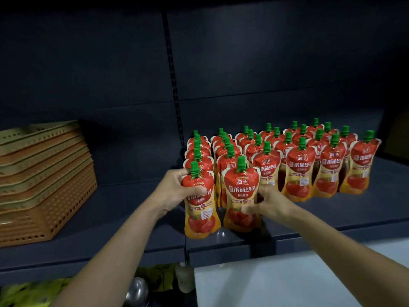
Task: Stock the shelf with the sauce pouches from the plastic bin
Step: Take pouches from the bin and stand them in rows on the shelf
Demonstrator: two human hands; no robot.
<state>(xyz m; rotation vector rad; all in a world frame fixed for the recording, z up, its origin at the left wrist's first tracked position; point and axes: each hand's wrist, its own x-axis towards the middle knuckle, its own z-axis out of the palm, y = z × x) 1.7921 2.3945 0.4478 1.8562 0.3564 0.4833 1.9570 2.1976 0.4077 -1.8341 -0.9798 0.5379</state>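
Several rows of red and orange tomato sauce pouches [299, 171] with green caps stand upright on the dark shelf [124, 218]. My left hand [177, 188] grips the front pouch of the leftmost row [200, 209] around its upper part. My right hand [269, 202] holds the lower right side of the front pouch of the second row [241, 191], thumb across its front. Both pouches stand at the shelf's front edge. The plastic bin is not in view.
A stack of orange and tan perforated baskets [44, 180] sits on the shelf at the left. A slotted upright [174, 85] divides the back panel. A white surface [298, 278] lies below right, and green items [33, 293] sit on the lower level at the left.
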